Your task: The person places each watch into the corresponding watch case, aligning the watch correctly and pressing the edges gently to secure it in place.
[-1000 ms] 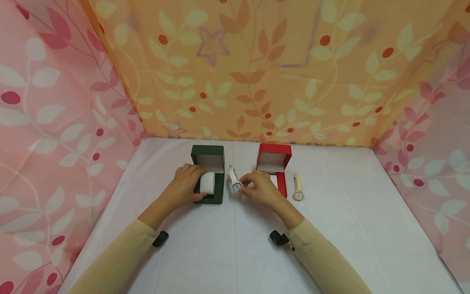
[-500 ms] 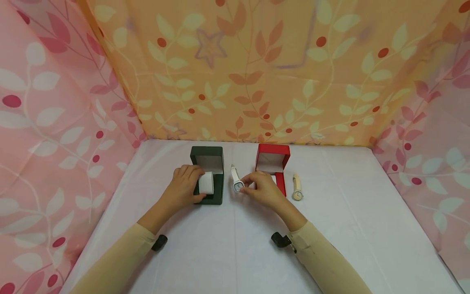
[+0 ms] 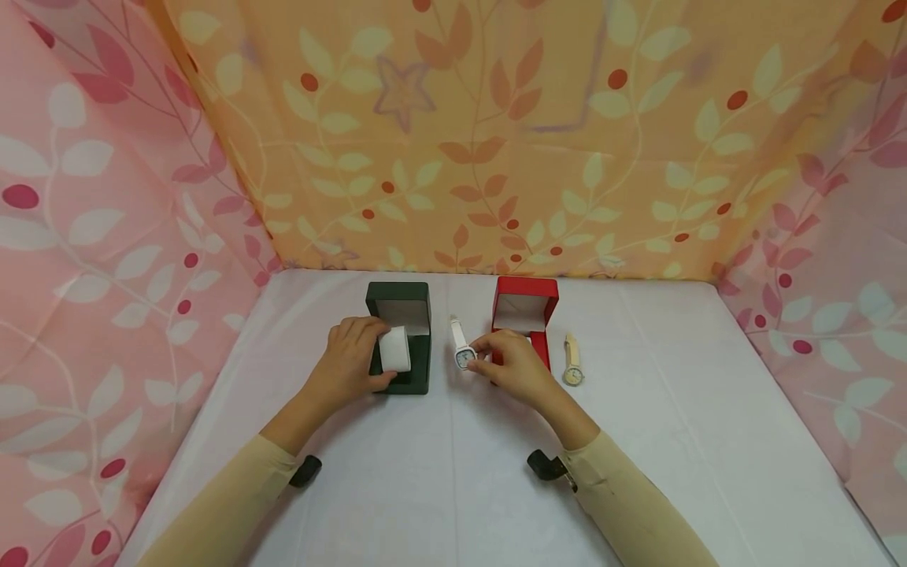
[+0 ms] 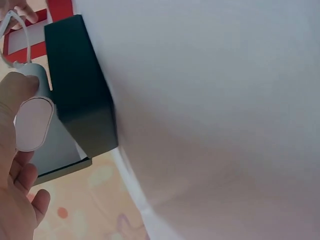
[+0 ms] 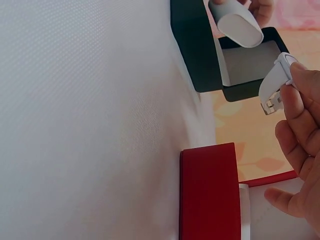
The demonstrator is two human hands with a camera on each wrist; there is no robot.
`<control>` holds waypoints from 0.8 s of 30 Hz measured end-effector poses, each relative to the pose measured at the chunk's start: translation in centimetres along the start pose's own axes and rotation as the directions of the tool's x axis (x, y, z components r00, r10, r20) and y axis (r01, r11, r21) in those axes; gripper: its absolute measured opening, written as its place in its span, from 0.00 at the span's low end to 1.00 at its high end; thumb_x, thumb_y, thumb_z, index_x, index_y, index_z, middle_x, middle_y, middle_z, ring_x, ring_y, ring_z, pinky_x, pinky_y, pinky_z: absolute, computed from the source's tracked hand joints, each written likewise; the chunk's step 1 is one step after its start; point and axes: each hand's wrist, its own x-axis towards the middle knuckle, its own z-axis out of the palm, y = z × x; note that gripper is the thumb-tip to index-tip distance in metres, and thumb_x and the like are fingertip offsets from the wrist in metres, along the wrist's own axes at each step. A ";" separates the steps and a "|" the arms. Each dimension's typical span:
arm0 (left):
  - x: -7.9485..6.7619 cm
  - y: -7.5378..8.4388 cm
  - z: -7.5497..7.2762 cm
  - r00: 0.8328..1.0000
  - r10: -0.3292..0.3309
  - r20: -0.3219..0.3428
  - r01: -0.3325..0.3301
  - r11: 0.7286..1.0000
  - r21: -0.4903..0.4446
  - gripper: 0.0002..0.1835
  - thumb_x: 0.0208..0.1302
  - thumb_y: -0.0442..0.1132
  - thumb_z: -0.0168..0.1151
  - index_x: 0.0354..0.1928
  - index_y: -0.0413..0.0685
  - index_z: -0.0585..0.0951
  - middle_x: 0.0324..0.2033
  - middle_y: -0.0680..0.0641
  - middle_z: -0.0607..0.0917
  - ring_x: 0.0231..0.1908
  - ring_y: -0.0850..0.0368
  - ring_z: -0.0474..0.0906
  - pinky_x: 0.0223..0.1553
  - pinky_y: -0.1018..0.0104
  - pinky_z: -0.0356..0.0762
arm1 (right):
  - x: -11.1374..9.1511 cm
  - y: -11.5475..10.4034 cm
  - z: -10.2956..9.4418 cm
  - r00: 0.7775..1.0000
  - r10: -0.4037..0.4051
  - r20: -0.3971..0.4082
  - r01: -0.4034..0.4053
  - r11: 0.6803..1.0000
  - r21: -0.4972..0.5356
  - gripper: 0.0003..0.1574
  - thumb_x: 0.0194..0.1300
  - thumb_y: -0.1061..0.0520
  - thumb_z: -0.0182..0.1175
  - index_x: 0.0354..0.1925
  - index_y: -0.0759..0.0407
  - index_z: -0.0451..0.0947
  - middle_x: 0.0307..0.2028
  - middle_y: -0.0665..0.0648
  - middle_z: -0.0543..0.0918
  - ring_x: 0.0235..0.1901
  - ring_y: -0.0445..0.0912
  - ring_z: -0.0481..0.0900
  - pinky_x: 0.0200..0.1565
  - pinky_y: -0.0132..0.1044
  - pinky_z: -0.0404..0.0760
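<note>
My left hand (image 3: 349,354) grips a white watch cushion (image 3: 394,350) between thumb and fingers. In the right wrist view the cushion (image 5: 237,27) is raised from the base of the open green watch box (image 3: 420,366). My right hand (image 3: 516,364) pinches a wristwatch (image 3: 464,354) with a white strap by its case, between the two boxes. Its strap points away from me, and the buckle (image 5: 272,103) shows in the right wrist view. Just behind that hand stands an open red watch box (image 3: 527,295), its inside partly hidden by the hand.
A second wristwatch (image 3: 572,362) with a cream strap lies to the right of the red box. Everything stands on a white cloth-covered table (image 3: 397,488). Patterned curtains (image 3: 453,134) close off the back and both sides.
My left hand has lifted the cushion slightly and tilted it to the left. The white wristwatch has moved a little to the right in my right hand.
</note>
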 end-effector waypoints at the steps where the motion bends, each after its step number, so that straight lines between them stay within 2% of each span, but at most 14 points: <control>1: 0.0 0.1 -0.1 1.000 -0.004 0.000 0.004 1.000 -0.008 0.44 0.46 0.53 0.83 0.62 0.41 0.73 0.59 0.41 0.75 0.59 0.40 0.67 0.55 0.43 0.64 | -0.1 0.0 0.0 1.000 0.006 -0.001 -0.006 1.000 0.008 0.14 0.61 0.49 0.75 0.45 0.47 0.87 0.40 0.47 0.82 0.48 0.57 0.78 0.39 0.40 0.79; 7: 0.1 0.8 -0.9 1.000 0.004 -0.016 -0.006 0.998 -0.067 0.44 0.49 0.52 0.82 0.64 0.41 0.73 0.60 0.41 0.75 0.60 0.41 0.66 0.56 0.43 0.64 | -0.5 -0.1 -0.2 0.998 0.056 -0.007 -0.056 0.997 0.062 0.15 0.61 0.48 0.75 0.46 0.47 0.87 0.43 0.48 0.82 0.50 0.59 0.78 0.35 0.38 0.84; 13: 0.3 1.8 -1.7 0.999 0.021 -0.040 -0.025 0.994 -0.110 0.43 0.49 0.50 0.82 0.65 0.41 0.73 0.60 0.42 0.75 0.61 0.41 0.66 0.57 0.42 0.63 | -0.9 -0.4 -0.5 0.998 0.048 -0.028 -0.045 0.995 0.094 0.16 0.60 0.51 0.76 0.46 0.50 0.86 0.43 0.50 0.82 0.49 0.59 0.79 0.35 0.37 0.85; 19: 0.3 2.7 -2.1 0.999 0.016 -0.036 -0.021 0.988 -0.156 0.42 0.50 0.48 0.82 0.65 0.43 0.73 0.61 0.44 0.75 0.62 0.43 0.66 0.56 0.44 0.62 | -1.5 -1.0 -0.9 0.998 0.054 -0.028 -0.051 0.992 0.117 0.18 0.60 0.51 0.76 0.48 0.52 0.86 0.44 0.53 0.83 0.49 0.60 0.79 0.35 0.36 0.85; 24: 0.4 3.4 -2.3 0.999 0.014 -0.035 -0.020 0.981 -0.191 0.42 0.52 0.47 0.81 0.66 0.43 0.73 0.62 0.44 0.74 0.63 0.44 0.65 0.59 0.45 0.61 | -1.9 -1.5 -1.4 0.998 0.044 -0.042 -0.039 0.994 0.102 0.18 0.60 0.50 0.76 0.48 0.51 0.86 0.45 0.50 0.83 0.48 0.56 0.79 0.38 0.37 0.85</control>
